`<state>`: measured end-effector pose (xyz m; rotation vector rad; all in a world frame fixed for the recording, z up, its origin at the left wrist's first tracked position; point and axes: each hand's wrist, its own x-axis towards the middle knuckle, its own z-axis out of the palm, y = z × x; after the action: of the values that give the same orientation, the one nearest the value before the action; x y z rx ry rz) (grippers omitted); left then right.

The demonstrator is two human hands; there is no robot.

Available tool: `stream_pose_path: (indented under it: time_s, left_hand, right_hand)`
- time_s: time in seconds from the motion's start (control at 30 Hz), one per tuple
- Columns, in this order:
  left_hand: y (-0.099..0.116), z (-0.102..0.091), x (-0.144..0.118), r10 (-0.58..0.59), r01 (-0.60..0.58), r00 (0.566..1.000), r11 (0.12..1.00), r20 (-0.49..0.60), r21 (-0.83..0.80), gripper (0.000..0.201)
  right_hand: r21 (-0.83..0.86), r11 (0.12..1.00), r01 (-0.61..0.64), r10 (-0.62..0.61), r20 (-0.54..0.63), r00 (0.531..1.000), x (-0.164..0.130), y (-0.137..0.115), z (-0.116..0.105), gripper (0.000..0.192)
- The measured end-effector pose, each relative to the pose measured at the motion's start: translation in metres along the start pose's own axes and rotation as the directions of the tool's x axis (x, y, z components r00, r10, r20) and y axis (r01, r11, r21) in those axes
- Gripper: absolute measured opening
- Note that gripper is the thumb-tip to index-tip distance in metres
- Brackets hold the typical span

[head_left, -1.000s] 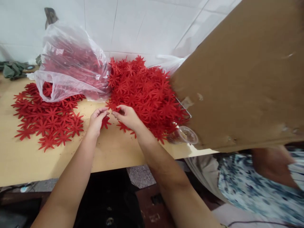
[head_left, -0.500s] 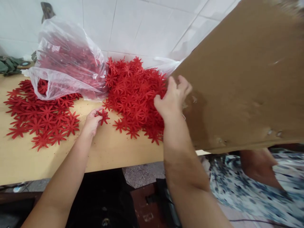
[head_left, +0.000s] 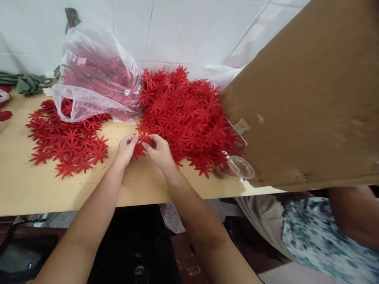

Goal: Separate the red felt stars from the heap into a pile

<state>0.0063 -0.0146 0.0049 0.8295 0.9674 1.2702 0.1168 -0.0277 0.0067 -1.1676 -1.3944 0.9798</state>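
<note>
Just left of the big heap, my left hand (head_left: 125, 150) pinches a red fabric flower cutout (head_left: 139, 150) with narrow petals. From the other side my right hand (head_left: 161, 152) closes its thumb and fingers on red petals at the same spot. Whether one or two cutouts are between the hands cannot be made out. The large loose heap of red flower cutouts (head_left: 186, 112) lies behind and right of my hands. A flatter spread of darker red cutouts (head_left: 63, 144) lies to the left.
A clear plastic bag (head_left: 99, 79) full of red pieces stands against the tiled wall. A large cardboard sheet (head_left: 310, 94) blocks the right side. Beside its lower edge lies a clear plastic cup (head_left: 241, 167). Green cloth pieces (head_left: 29, 84) lie far left. Another person's patterned clothing (head_left: 322, 232) shows lower right.
My right hand has come left from beside the cardboard to meet my left hand, and now grips petals there. The plastic cup has come into sight.
</note>
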Motion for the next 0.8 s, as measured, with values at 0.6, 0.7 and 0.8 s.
stream_pose_path:
  time_s: [0.6, 0.7, 0.8]
  left_hand:
    - [-0.011, -0.001, 0.009, 0.037, -0.05, 0.997, 0.976, 0.066, 0.213, 0.009]
    - [-0.012, -0.002, 0.009, 0.055, -0.073, 0.996, 0.964, 0.076, 0.255, 0.011]
    - [-0.012, -0.004, 0.009, 0.081, -0.109, 0.992, 0.934, 0.096, 0.34, 0.021]
  right_hand:
    - [0.202, 0.965, -0.17, 0.181, -0.036, 0.983, 0.003, 0.003, -0.015, 0.036]
    - [0.214, 0.964, -0.16, 0.152, 0.051, 0.987, 0.001, 0.003, -0.008, 0.035]
    - [0.226, 0.964, -0.144, 0.131, 0.069, 0.989, 0.001, 0.006, -0.007, 0.029]
